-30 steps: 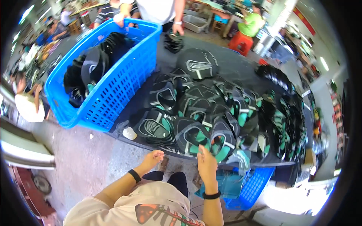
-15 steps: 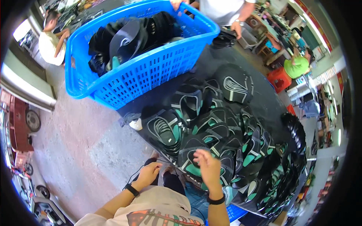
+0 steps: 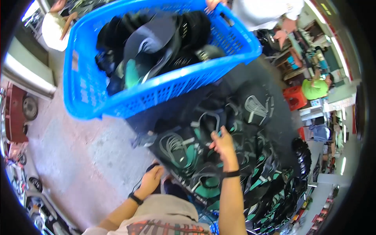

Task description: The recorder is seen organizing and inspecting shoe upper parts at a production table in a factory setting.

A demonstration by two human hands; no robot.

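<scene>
We reach our right hand (image 3: 224, 145) forward over the pile, its fingers loosely parted with nothing visible between them; whether they touch the pieces below, we cannot tell. Our left hand (image 3: 150, 181) hangs bent near our lap, fingers curled — its grip is too hidden to judge. The black-and-green pieces (image 3: 206, 190) lie beneath and beside our right hand, heaped along the near edge of the dark table (image 3: 250, 74). Bare floor (image 3: 105, 156) opens left of that edge, while the blue basket (image 3: 168, 92) bounds the far side. Its plastic wall is slotted and its rim rounded; dark curved parts fill it. The pieces look soft, with looped openings and pale, curving lines.
</scene>
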